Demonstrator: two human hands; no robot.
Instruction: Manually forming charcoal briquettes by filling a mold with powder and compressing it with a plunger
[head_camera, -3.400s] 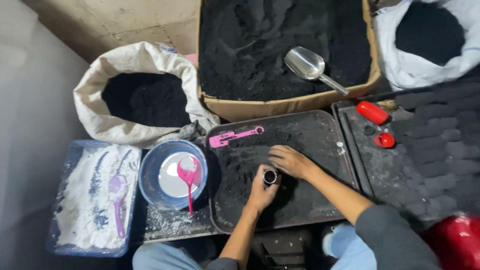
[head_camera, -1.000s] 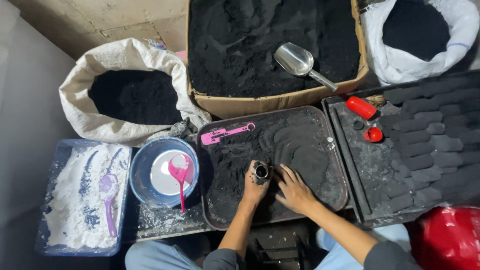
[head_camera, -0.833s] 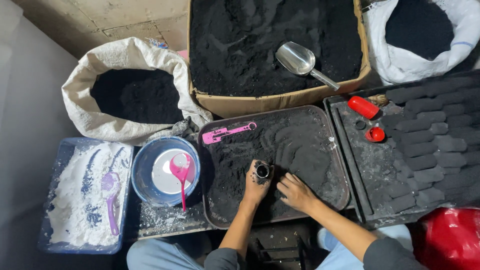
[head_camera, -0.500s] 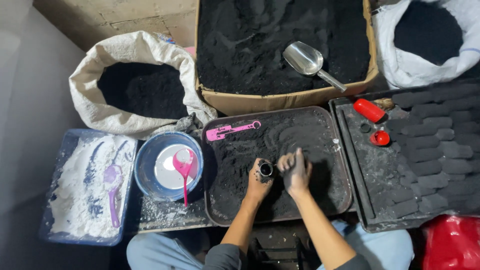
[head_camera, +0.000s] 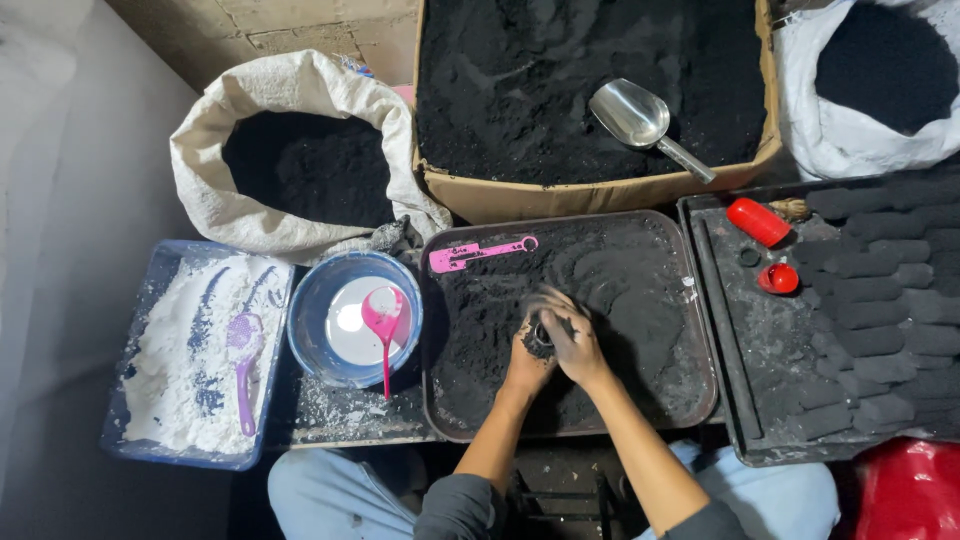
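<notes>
right hand (head_camera: 572, 340) hides most of small tube (head_camera: 541, 333).

Person's own body, head view: two bare forearms, no gloves, no watch or rings visible. Dark grey sleeves pushed up to approx. the elbows, one on each arm, at bottom edge of pic. Light blue trousers, prob. denim, showing at both knees, lower left & lower right. Left hand (head_camera: 527, 358) & right hand (head_camera: 572, 342) both smeared w/ black powder, thickest on fingers (head_camera: 551, 303) and knuckles. Sleeve fabric looks plain, no print.
</notes>
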